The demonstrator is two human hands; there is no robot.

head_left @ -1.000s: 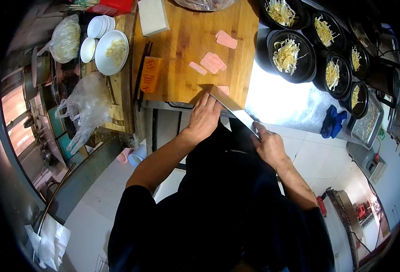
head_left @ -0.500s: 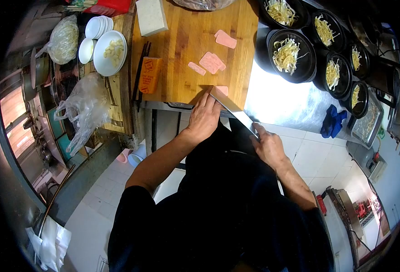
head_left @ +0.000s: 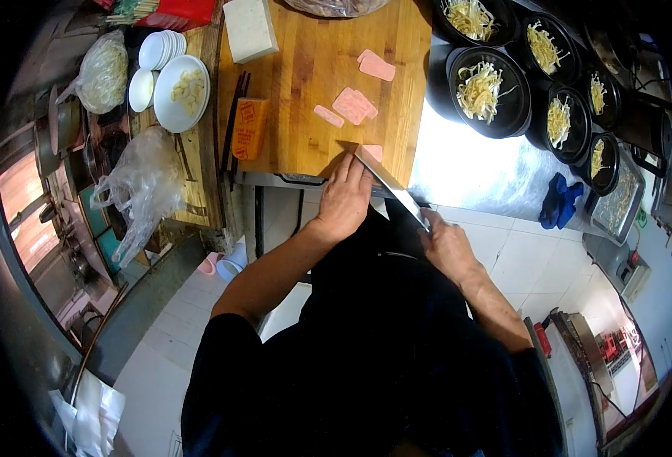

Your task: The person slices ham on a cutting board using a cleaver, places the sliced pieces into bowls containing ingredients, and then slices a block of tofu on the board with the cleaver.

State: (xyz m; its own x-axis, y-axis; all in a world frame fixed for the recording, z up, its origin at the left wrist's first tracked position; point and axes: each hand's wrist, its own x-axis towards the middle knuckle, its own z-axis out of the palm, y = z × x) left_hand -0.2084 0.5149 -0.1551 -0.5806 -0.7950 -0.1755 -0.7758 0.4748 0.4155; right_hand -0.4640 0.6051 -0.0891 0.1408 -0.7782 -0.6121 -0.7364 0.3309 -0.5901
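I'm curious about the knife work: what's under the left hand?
Whatever lies beneath the fingers of the left hand is hidden. Beside the knife, part of a pink slice shows on the wooden cutting board.

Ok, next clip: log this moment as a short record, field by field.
left hand: fingers at the board's near edge, beside the blade; anything under them is hidden
right hand: holding the knife by its handle end
board: wooden; pink slices, white block, orange packet
right side: six black pots holding pale strands; blue cloth
left side: plate of pale pieces
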